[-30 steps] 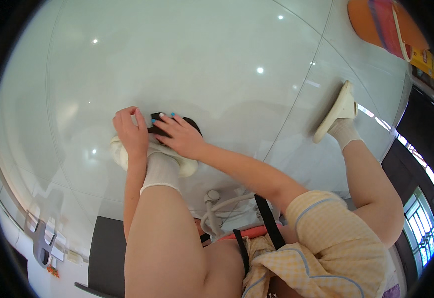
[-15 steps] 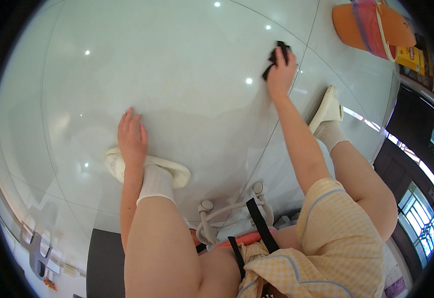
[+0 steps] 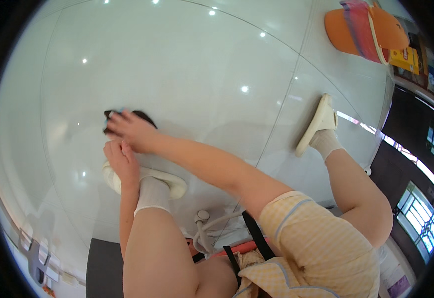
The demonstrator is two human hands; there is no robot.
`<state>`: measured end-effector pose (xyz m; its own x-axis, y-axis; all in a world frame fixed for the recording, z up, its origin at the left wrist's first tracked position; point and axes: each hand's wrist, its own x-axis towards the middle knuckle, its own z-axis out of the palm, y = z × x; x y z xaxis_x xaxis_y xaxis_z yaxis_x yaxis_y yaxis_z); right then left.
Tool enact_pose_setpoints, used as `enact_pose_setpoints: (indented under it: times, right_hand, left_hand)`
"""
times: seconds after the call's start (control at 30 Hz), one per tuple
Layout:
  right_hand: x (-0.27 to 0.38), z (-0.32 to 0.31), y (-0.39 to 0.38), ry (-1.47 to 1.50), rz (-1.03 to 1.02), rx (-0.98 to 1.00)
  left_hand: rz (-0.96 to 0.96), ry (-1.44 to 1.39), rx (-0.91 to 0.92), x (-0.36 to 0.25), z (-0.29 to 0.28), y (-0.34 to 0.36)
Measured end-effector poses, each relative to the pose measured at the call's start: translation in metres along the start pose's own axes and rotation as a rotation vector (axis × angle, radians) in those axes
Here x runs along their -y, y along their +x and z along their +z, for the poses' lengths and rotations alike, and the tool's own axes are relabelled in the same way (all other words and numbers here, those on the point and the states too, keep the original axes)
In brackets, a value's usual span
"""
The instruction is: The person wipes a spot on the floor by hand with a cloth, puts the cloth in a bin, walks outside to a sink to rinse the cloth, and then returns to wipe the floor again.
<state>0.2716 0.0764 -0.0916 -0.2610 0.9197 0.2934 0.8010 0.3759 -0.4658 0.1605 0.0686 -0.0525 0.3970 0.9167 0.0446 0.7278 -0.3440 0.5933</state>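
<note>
My right hand (image 3: pixel 133 130) reaches across to the left and presses on a black cloth (image 3: pixel 145 118) against the tiled floor. The cloth's edges stick out on both sides of the blurred fingers, and a little light blue shows by them. Just below it, nearly touching, is my left hand (image 3: pixel 121 160), its fingers loosely bent with nothing seen in them. That hand hangs over the cream slipper (image 3: pixel 165 185) on my left foot. The fingertips of my left hand lie close to the right hand's edge.
Glossy pale tiles (image 3: pixel 202 74) stretch ahead. My right foot's cream slipper (image 3: pixel 319 124) stands out to the right. An orange bucket (image 3: pixel 341 32) with a reddish bag over its rim is at the far right, beside a yellow package (image 3: pixel 404 59). A dark door (image 3: pixel 410 159) lies right.
My right hand has swept from the far right to the left with the black cloth, ending beside my left hand. The left hand has drawn back slightly and its fingers have bent.
</note>
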Motion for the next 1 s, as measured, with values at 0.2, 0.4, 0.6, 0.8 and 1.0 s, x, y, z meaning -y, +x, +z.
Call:
enact_pose_setpoints:
  times: [0.2, 0.4, 0.6, 0.8, 1.0]
  right_hand:
    - [-0.046, -0.029, -0.023, 0.154, 0.352, -0.074]
    - [-0.181, -0.124, -0.111, -0.364, 0.662, -0.284]
    - [-0.240, -0.198, -0.182, -0.387, 0.822, -0.390]
    - [-0.095, -0.178, -0.178, 0.618, 1.054, -0.055]
    - [0.006, -0.124, -0.310, 0.365, -0.219, 0.313]
  left_hand:
    - [-0.019, 0.040, 0.027, 0.003, -0.007, -0.004]
    - [0.012, 0.053, 0.073, 0.006, -0.007, -0.005]
    - [0.031, 0.022, 0.097, 0.000, 0.002, -0.001]
    - [0.053, 0.033, 0.115, 0.000, 0.002, -0.005]
    - [0.047, 0.012, 0.190, -0.010, 0.012, -0.008]
